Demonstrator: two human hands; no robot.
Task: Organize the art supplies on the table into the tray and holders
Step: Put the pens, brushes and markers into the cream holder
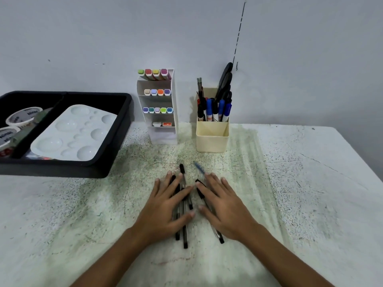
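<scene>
Several black pens lie bunched on the table in front of me. My left hand rests flat on top of them, fingers spread. My right hand lies flat beside it, over another black pen whose end sticks out at my wrist. A blue pen lies just beyond my right fingertips. Behind stand a cream pen cup with markers, brushes and scissors, and a white tiered marker holder. The black tray at left holds a white palette and paint tubs.
The table is stained white with green speckles and backs onto a grey wall. Its right edge runs diagonally at far right. The tray overhangs the left part of the table top.
</scene>
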